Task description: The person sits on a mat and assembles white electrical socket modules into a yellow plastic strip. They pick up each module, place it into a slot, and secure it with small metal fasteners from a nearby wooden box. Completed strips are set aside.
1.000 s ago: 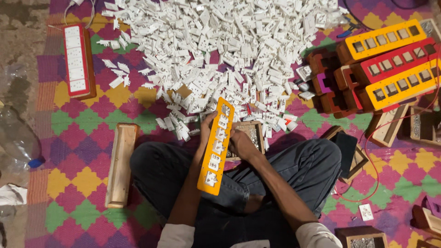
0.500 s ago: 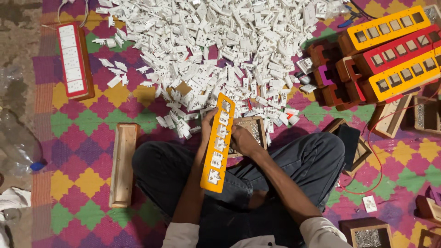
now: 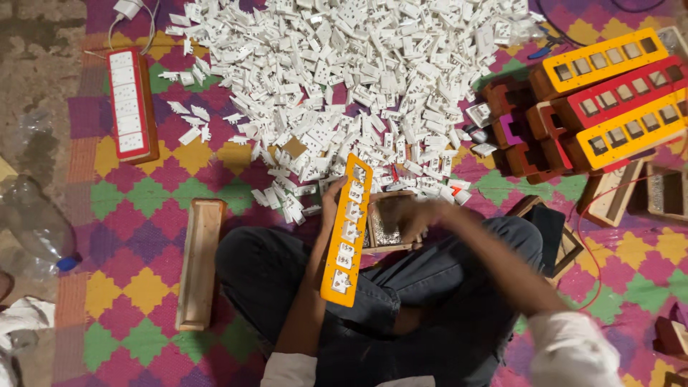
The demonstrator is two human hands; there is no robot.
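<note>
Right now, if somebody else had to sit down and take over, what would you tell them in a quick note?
Left hand: grips the long yellow plate at its upper part, propped on the lap.
Right hand: blurred, over the small wooden box beside the plate; whether it holds anything I cannot tell.
Done: white pieces sit in the plate's lower and middle openings.
Left: the top opening looks empty.
Supply: pile of white parts just ahead on the mat.
</note>
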